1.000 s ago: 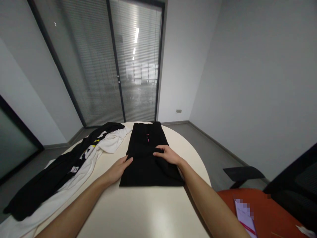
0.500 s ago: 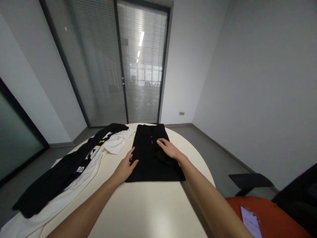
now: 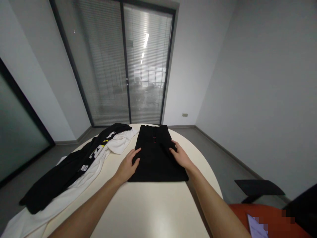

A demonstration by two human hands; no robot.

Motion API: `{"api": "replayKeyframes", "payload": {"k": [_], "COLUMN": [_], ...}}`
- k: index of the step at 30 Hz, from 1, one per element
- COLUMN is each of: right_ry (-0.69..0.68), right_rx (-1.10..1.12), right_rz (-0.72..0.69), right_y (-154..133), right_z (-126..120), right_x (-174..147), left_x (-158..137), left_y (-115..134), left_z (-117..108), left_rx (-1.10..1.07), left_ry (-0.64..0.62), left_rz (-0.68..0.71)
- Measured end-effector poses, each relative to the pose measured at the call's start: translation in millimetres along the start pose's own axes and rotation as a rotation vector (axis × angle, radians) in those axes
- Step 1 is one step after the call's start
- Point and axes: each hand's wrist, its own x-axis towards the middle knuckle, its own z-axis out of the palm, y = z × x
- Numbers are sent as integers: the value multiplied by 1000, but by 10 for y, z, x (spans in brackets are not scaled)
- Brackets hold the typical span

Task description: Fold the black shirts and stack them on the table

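Note:
A black garment (image 3: 157, 163), skirt-like in outline, lies flat on the table with its narrower end away from me. Small red details show near its top middle; whether it is a skirt or folded trousers I cannot tell. My left hand (image 3: 126, 168) rests at its left edge, fingers apart, the tips over the cloth. On the opposite edge, my right hand (image 3: 182, 157) lies with spread fingers touching the fabric. Neither hand grips anything.
The round cream table (image 3: 148, 208) carries a black garment with white and yellow print (image 3: 71, 168) over a white one (image 3: 74, 195) at left. An orange chair (image 3: 237, 211) with a black armrest (image 3: 260, 187) and a phone-like object (image 3: 255, 226) stands at right.
My right hand has moved from the garment's upper middle to its right edge. The cloth there looks smoother. My left hand stays at the left edge, and the view has shifted slightly.

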Motion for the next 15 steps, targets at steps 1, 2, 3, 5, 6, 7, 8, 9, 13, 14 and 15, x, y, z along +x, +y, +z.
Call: {"api": "replayKeyframes", "payload": {"k": [1, 2, 3, 5, 6, 7, 8, 9, 13, 14, 15], "right_ry": [33, 55, 71, 121, 149, 172, 184, 173, -257, -414, -539], "right_rx": [-20, -63, -123, -255, -312, -359, -396, -417, -281, -227, -193], "right_rz": [34, 57, 57, -23, -86, -145, -193, -234, -430, -467, -492], "right_y": [4, -1, -16, -77, -123, -179, -240, -305, -528, -563, -589], "right_z": [-1, -4, -9, -25, -35, -47, -59, -69, -40, -8, 31], "right_x": [-1, -13, -32, -82, -107, -131, -154, -176, -277, -305, -331], "left_x": [5, 4, -1, -25, -41, -58, -74, -88, -108, -105, -100], "left_y": [-2, -5, -5, 6, 20, 41, 68, 99, 218, 237, 249], "left_z": [-5, -9, -12, -22, -33, -48, -70, -98, -254, -296, -336], "left_rx": [8, 17, 29, 57, 70, 84, 100, 119, 186, 175, 150], "left_ry": [-2, -10, -16, -12, -8, -7, -14, -36, -174, -210, -249], "left_rz": [-6, -14, -23, -39, -43, -46, -50, -58, -133, -150, -158]}}
